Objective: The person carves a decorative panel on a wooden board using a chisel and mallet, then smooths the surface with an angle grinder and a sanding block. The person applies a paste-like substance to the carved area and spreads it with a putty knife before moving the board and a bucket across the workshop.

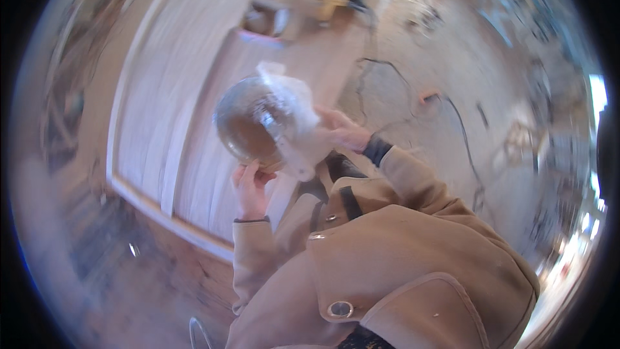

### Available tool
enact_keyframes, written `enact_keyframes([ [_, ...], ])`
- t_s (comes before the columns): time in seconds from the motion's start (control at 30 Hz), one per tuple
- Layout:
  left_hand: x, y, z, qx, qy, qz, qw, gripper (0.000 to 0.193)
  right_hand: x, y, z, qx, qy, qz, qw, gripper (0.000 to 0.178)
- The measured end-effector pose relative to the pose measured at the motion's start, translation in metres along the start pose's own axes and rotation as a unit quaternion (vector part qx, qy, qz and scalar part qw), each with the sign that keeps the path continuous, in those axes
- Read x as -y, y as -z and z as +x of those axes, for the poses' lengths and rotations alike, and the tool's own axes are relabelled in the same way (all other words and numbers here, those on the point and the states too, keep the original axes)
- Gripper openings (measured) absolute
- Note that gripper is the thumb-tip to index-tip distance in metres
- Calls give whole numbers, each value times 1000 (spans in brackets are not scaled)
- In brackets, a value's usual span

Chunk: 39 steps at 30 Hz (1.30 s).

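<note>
A shiny round object [248, 119], see-through at its rim and brown in the middle, is held up in front of my body. It could be a roll of clear film or a shallow container; blur hides which. White crumpled plastic [297, 116] covers its right side and hangs down from it. My left hand [252, 187] pinches the lower rim of the round object between thumb and fingers. From the right, my right hand [342, 130] is closed on the white plastic, with its fingertips partly hidden.
Below the object stands a pale, framed wooden panel or bench [161, 103]. At its far end is a box [265, 19] and a yellow item [330, 8]. A black cable [462, 123] with an orange piece [429, 97] lies on the floor to the right.
</note>
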<state>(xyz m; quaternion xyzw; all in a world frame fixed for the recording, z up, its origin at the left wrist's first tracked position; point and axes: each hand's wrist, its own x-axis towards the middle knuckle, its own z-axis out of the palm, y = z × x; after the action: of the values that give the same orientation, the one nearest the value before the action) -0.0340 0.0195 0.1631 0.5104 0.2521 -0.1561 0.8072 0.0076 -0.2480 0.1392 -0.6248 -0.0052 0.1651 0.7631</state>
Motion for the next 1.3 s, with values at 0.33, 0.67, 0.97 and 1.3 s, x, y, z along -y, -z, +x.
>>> enact_keyframes([
  [0.33,67,-52,19,208,188,166,945,17,-19,-5,-180,-502,57,-27,862,17],
  [0.67,121,-168,-25,326,210,255,886,18,12,27,-333,-722,190,230,624,25],
  [0.97,192,-262,-87,392,207,315,839,17,-5,67,-489,-763,257,223,550,27],
  [1.3,318,-360,-160,363,87,432,821,14,9,133,-678,-736,334,241,537,25],
])
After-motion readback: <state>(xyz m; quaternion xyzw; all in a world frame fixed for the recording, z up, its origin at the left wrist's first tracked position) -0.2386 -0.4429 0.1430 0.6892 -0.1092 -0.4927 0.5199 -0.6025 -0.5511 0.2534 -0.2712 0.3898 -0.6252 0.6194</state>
